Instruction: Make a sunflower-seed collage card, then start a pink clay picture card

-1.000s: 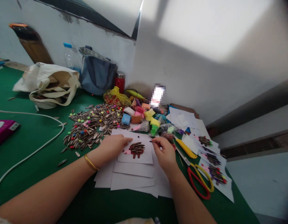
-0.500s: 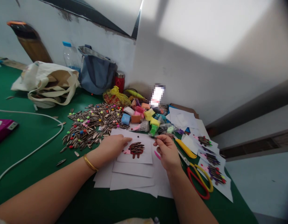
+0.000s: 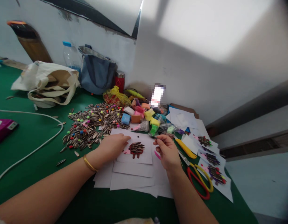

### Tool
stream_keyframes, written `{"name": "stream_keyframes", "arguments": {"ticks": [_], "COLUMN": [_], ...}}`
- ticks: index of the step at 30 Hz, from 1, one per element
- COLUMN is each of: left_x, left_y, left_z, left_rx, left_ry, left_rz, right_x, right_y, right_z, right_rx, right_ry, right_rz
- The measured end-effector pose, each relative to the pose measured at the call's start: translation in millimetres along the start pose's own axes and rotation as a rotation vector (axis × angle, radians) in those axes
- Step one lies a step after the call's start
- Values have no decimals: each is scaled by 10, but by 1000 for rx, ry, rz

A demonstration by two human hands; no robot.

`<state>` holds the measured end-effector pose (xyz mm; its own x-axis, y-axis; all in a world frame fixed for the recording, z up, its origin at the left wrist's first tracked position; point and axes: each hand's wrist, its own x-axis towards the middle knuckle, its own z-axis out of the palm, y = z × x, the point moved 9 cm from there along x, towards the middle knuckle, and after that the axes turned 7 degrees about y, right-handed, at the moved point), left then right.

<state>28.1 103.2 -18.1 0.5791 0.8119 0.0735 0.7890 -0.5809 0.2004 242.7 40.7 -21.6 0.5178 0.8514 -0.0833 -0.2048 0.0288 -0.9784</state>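
A hedgehog picture (image 3: 135, 150) lies on a white sheet (image 3: 147, 157), its back made of striped sunflower seeds, with a pink face and brown body and legs. Above it on the paper sits a small dark ball (image 3: 138, 136). My left hand (image 3: 114, 145) rests on the sheet's left side, fingers stretched toward the hedgehog, holding nothing I can see. To the right, my right hand (image 3: 167, 151) is closed in a pinch just off the sheet's edge; a tiny dark bit shows at its fingertips, too small to name. A pink strip (image 3: 157, 155) lies beside it.
Sunflower seeds (image 3: 87, 130) mixed with coloured balls are heaped at left. Behind the sheet lie coloured clay packets (image 3: 135, 118). Scissors (image 3: 200, 180) and a yellow cutter (image 3: 186, 148) lie at right, near finished hedgehog sheets (image 3: 216, 174). A white cable (image 3: 44, 146) crosses the left side.
My left hand's fingers have drawn back slightly to the left from the hedgehog. The right hand keeps its pinch almost in the same spot.
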Motion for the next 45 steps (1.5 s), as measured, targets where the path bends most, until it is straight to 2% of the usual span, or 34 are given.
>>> {"name": "stream_keyframes", "arguments": {"ticks": [32,45], "left_x": [13,-31], "left_y": [-2,167], "left_z": [17,-90], "left_rx": [-21,-85], "left_ry": [-20,116], "left_rz": [-1,79], "right_x": [32,19], "right_y": [61,62], "right_z": [-15,4], "right_rx": [24,32], "right_ry": [-35,-49], "right_rz": [-3,10]}}
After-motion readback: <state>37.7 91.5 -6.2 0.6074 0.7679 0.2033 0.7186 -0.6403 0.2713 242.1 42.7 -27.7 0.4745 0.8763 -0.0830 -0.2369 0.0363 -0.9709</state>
